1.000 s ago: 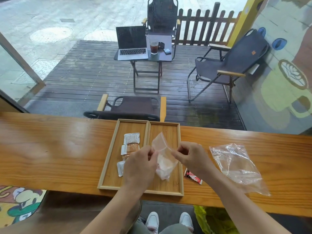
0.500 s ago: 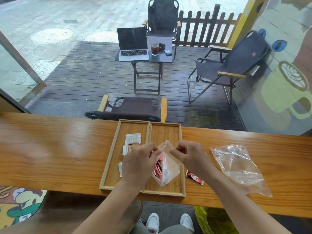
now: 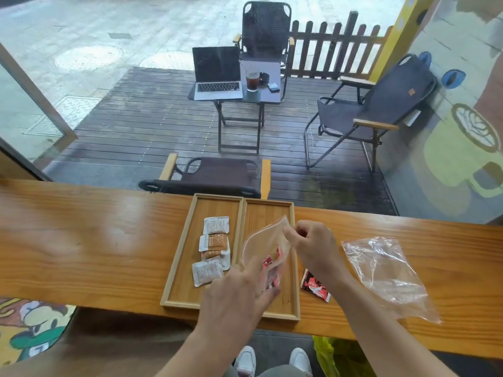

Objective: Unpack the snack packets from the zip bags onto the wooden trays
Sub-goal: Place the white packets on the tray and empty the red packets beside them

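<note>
On the long varnished wooden counter [image 3: 81, 240], two shallow rectangular wooden trays sit side by side, touching. The left tray [image 3: 185, 268] holds four small white-and-brown snack packets [image 3: 213, 242] in a loose column. The left hand [image 3: 236, 297] reaches into the clear zip bag [image 3: 261, 240] held over the right tray [image 3: 288, 300], its fingertips hidden inside among red packets [image 3: 268, 261]; their grip cannot be told. The right hand [image 3: 313, 248] pinches the bag's mouth edge. One red-and-black packet [image 3: 315, 285] lies on the counter just beside the right tray, partly behind the right wrist. Further right lies a second, crumpled clear zip bag [image 3: 386, 273].
</note>
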